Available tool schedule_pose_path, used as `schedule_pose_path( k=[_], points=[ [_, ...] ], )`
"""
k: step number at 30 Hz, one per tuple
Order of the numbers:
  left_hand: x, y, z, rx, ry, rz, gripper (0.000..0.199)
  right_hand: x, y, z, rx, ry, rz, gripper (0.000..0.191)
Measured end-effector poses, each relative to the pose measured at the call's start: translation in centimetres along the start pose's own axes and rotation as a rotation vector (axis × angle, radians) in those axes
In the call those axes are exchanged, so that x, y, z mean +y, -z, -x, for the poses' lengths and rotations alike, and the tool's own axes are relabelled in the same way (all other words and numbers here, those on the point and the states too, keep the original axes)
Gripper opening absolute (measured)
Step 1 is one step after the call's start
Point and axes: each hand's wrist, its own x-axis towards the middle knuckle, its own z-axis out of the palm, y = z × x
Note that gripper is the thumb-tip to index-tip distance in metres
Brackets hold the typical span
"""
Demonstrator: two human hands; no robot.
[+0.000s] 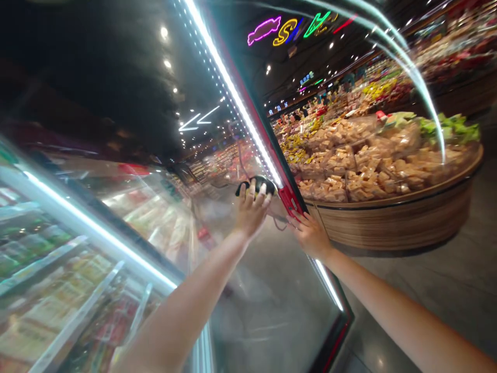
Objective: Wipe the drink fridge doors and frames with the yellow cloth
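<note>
A glass door [264, 311] with a dark and red frame and a bright light strip along its edge stands swung out before me. My left hand [252, 207] reaches to the pane, its fingers bent over a dark pad-like thing [265, 184] with a yellowish edge; its exact kind is unclear. The pad appears to lie against the glass. At the door's outer edge, my right hand [312, 235] grips the frame [289, 199], fingertips on the inner side near a red section. The right thumb is hidden.
On the left, a lit display cooler [101, 223] holds blurred rows of packaged goods on shelves [42, 264]. Beyond the door, a round wood-sided display stand [392, 223] is heaped with wrapped goods [373, 160]. Grey floor [419, 290] shows at lower right. Neon signs [264, 31] hang above.
</note>
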Motion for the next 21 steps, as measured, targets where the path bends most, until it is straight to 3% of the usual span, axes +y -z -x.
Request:
schedule_pose_path(
  k=[3, 5, 7, 9, 11, 12, 14, 17, 19, 21],
  points=[
    [2.2, 0.2, 3.7, -0.111, -0.205, 0.070, 0.033, -0.7, 1.3, 0.9, -0.048, -0.009, -0.033, 0.054],
    [1.7, 1.3, 5.0, -0.137, -0.256, 0.085, 0.031, -0.5, 2.3, 1.2, -0.071, 0.004, -0.047, 0.055],
    [-0.1, 2.7, 5.2, -0.127, -0.201, 0.063, 0.034, 0.0, 3.2, 0.9, -0.074, 0.012, -0.051, 0.053],
    [-1.6, 3.8, 5.2, -0.095, -0.040, 0.015, 0.040, 0.3, 3.9, 0.1, -0.057, -0.002, -0.052, 0.052],
    [-1.6, 4.1, 6.2, -0.069, 0.088, -0.022, 0.043, 0.1, 4.4, -0.6, -0.035, -0.022, -0.059, 0.053],
    [-1.1, 4.0, 7.1, -0.064, 0.104, -0.030, 0.043, -0.1, 4.5, -0.8, -0.027, -0.023, -0.070, 0.054],
    [0.5, 3.7, 9.4, -0.082, -0.103, 0.009, 0.040, -0.8, 4.5, -0.9, -0.024, 0.005, -0.102, 0.058],
    [0.9, 4.0, 12.0, -0.082, -0.184, 0.019, 0.034, -1.5, 4.4, -1.2, -0.049, 0.098, -0.142, 0.066],
    [-0.4, 5.0, 12.2, -0.077, -0.129, 0.002, 0.036, -1.6, 4.6, -2.1, -0.061, 0.134, -0.153, 0.067],
    [-1.8, 6.0, 11.8, -0.073, 0.016, -0.027, 0.046, -1.6, 4.8, -3.5, -0.048, 0.126, -0.172, 0.064]
  ],
)
